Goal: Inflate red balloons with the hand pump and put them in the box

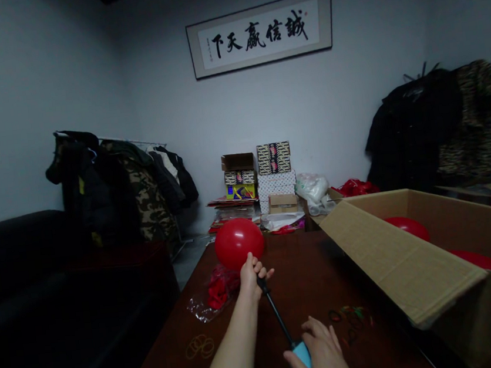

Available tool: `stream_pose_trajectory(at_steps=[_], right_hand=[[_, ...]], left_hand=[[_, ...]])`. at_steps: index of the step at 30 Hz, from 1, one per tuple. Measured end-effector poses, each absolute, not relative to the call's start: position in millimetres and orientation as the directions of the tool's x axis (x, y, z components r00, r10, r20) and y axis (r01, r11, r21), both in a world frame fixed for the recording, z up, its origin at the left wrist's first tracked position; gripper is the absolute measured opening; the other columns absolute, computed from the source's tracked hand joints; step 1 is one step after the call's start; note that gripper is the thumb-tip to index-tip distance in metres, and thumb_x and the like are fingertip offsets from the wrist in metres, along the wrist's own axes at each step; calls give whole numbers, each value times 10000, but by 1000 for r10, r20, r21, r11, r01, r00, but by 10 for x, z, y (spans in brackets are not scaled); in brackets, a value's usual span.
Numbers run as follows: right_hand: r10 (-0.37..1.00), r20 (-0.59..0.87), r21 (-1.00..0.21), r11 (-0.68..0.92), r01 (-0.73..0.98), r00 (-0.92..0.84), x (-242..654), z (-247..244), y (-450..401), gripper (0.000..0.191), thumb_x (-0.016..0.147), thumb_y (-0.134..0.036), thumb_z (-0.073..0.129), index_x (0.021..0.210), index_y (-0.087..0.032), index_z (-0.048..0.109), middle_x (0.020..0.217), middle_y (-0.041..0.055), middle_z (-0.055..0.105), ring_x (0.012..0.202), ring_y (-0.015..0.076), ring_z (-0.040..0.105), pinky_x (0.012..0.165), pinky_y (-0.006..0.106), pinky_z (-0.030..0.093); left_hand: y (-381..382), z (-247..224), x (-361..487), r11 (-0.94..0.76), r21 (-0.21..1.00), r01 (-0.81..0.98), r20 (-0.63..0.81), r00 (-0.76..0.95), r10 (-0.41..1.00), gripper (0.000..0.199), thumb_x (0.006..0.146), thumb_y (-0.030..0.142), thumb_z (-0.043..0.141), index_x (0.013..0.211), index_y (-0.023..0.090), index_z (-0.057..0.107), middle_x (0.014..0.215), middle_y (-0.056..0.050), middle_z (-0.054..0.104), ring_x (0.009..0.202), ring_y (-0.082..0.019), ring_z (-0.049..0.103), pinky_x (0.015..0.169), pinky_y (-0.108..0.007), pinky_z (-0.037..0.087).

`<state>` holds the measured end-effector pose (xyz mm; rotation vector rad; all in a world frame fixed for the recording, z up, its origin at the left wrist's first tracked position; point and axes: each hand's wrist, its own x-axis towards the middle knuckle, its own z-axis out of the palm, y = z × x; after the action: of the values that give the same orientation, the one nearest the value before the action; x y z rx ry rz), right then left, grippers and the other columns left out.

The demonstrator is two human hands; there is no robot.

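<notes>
Red balloon [238, 243] at left hand [252, 275], seemingly near far table edge [296, 235], carton [400, 261] rightward

framed calligraphy [260, 36] hangs on the pale wall [322, 116] above stacked patterned boxes [274, 158].

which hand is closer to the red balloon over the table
Left: left hand is at the near end of the red balloon; right hand is farther back, at the blue pump.
</notes>
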<state>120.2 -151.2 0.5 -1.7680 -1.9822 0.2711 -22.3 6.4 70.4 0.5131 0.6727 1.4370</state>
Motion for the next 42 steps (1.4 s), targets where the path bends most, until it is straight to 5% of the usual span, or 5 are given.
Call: stream_pose_trajectory(at_steps=[16,34,42], right_hand=[[978,152,-474,197,858,-141,1326,130,-1525,446,842,-550,470,962,-185,696,1328,143,540,1337,329,364,1125,506,190],[976,218,-582,148,800,-22,1073,309,-1026,485,886,-556,428,1040,-171,681,1313,140,536,1291,302,404,1106,486,228],[979,195,-608,170,776,-62,1118,403,-1091,519,891,-521,384,1163,-154,631,1357,117,509,1370,303,298,1134,522,154]], left_hand=[[77,827,-326,73,616,-784,-135,-15,991,379,909,397,512,630,211,335,442,120,276,342,-43,264,640,-307,525],[-225,645,123,131,735,-666,-60,128,990,492,743,623,635,660,207,385,436,121,306,354,-43,252,547,-298,514],[-142,703,67,128,686,-716,-69,112,991,420,853,489,572,638,210,343,431,120,298,346,-44,241,581,-297,518]])
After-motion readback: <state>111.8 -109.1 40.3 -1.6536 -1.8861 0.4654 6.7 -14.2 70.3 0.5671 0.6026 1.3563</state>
